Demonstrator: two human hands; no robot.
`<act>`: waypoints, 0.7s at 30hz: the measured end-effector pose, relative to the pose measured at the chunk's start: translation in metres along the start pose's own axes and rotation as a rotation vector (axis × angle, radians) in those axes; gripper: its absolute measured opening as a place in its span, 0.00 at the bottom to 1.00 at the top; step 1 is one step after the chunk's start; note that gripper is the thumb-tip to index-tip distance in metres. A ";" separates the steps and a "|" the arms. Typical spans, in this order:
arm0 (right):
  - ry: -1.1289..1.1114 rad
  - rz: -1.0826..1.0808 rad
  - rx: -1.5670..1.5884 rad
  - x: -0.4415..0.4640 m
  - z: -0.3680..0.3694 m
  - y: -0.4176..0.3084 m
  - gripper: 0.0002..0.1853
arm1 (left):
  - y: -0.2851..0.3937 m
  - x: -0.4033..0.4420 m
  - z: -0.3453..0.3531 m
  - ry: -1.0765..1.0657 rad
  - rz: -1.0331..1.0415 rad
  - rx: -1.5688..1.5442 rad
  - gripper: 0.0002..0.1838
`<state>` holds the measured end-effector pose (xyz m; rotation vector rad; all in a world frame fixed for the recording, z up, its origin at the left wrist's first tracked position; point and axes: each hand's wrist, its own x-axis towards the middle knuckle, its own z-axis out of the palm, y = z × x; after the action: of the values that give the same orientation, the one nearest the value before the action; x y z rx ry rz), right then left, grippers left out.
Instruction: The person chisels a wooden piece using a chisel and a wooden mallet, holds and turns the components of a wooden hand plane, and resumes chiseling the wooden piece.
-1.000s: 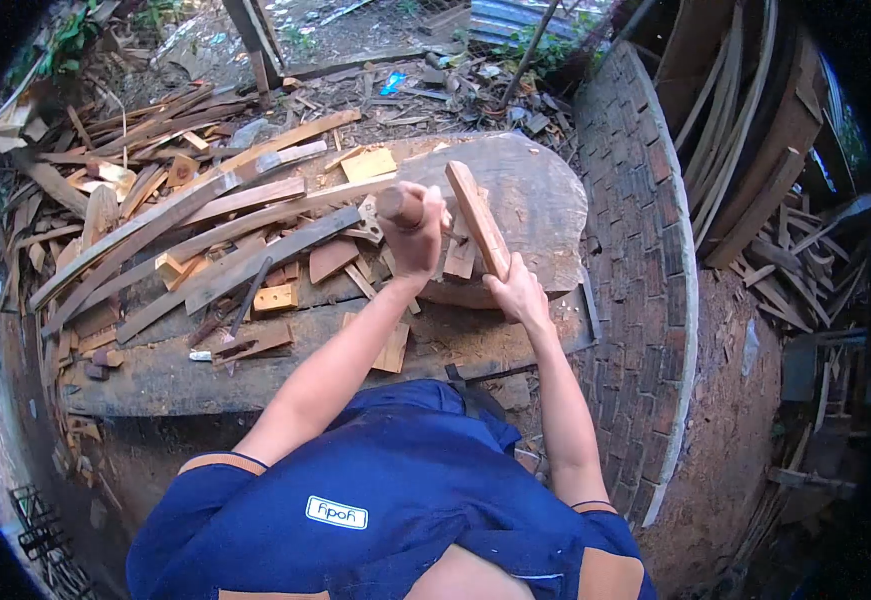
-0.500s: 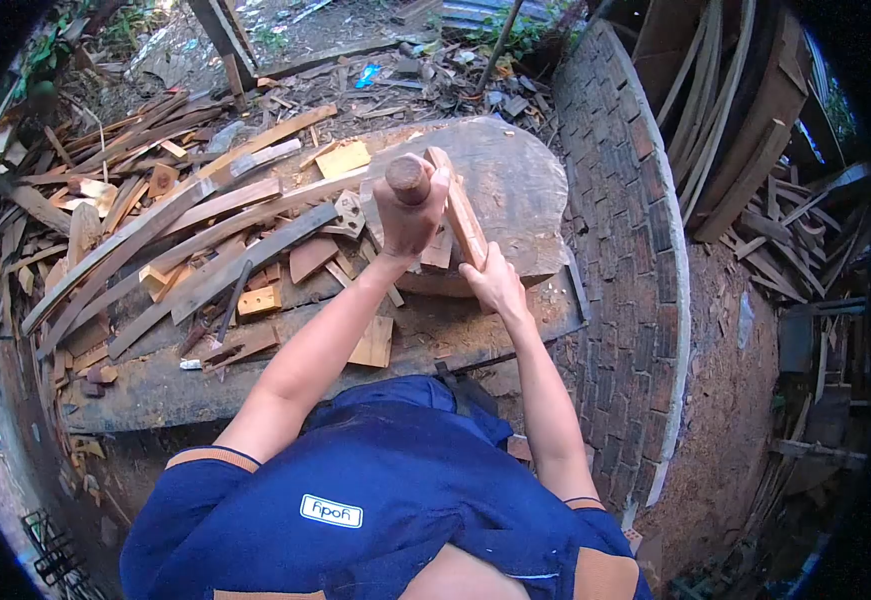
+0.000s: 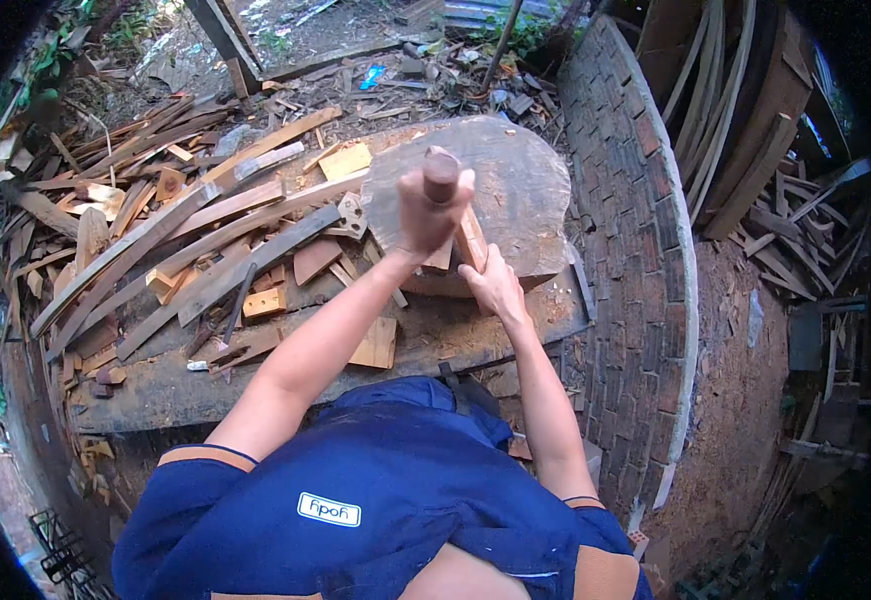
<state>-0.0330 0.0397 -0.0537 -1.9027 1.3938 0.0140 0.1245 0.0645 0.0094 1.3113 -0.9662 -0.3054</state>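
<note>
In the head view, the left hand (image 3: 423, 217) is clenched around a tool's round wooden handle (image 3: 441, 176), its butt end facing the camera; the tool's head is hidden. The right hand (image 3: 496, 285) grasps the near end of a wood strip (image 3: 471, 240), fingers wrapped about it. The strip slants over the near part of the stump (image 3: 525, 185), its far end hidden behind the left hand; whether it touches the stump I cannot tell. An offcut (image 3: 439, 259) shows just left of it. Left of the stump, boards (image 3: 255, 265) and a drilled block (image 3: 264, 302) lie on the bench (image 3: 155, 408).
</note>
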 end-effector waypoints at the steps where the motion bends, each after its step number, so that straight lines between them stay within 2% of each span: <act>1: 0.002 -0.008 -0.001 0.000 0.001 0.000 0.29 | 0.002 -0.002 0.006 -0.001 0.077 0.006 0.07; 2: 0.021 -0.011 -0.006 0.001 0.002 0.002 0.29 | 0.002 -0.003 0.013 -0.004 0.155 0.009 0.08; 4: 0.047 -0.019 -0.014 0.009 0.006 0.017 0.29 | -0.004 -0.004 0.023 -0.071 0.171 0.061 0.10; 7: 0.003 -0.133 0.343 0.016 -0.019 0.046 0.25 | -0.001 -0.009 0.026 -0.190 0.195 0.010 0.12; 8: 0.102 -0.119 0.381 -0.006 -0.044 0.031 0.23 | 0.002 -0.011 0.025 -0.176 0.192 0.011 0.12; 10: 0.245 -0.194 0.544 -0.036 -0.086 0.020 0.22 | 0.010 -0.015 0.027 -0.124 0.335 0.106 0.13; 11: 0.305 -0.164 0.634 -0.076 -0.114 -0.018 0.21 | 0.011 -0.017 0.030 -0.086 0.382 0.070 0.13; 12: 0.513 -0.341 0.644 -0.093 -0.123 -0.025 0.19 | 0.010 -0.019 0.033 -0.083 0.374 0.065 0.13; 14: 0.603 -0.329 0.688 -0.124 -0.130 -0.021 0.18 | 0.006 -0.023 0.041 -0.259 0.223 0.036 0.13; 16: 0.711 -0.427 0.803 -0.150 -0.118 -0.023 0.17 | -0.001 -0.026 0.050 -0.292 0.212 0.057 0.13; 18: 0.602 -0.405 0.112 -0.159 -0.100 -0.021 0.19 | -0.002 -0.032 0.055 -0.333 0.252 0.113 0.12; 20: 0.452 -0.441 0.383 -0.159 -0.076 0.004 0.20 | 0.004 -0.036 0.056 -0.325 0.269 0.100 0.13; 21: 0.334 -0.142 0.402 -0.182 -0.096 -0.014 0.22 | 0.016 -0.034 0.051 -0.365 0.291 0.092 0.13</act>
<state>-0.1337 0.1340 0.0995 -1.7044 1.3444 -0.6321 0.0611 0.0580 0.0064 1.1986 -1.4770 -0.2824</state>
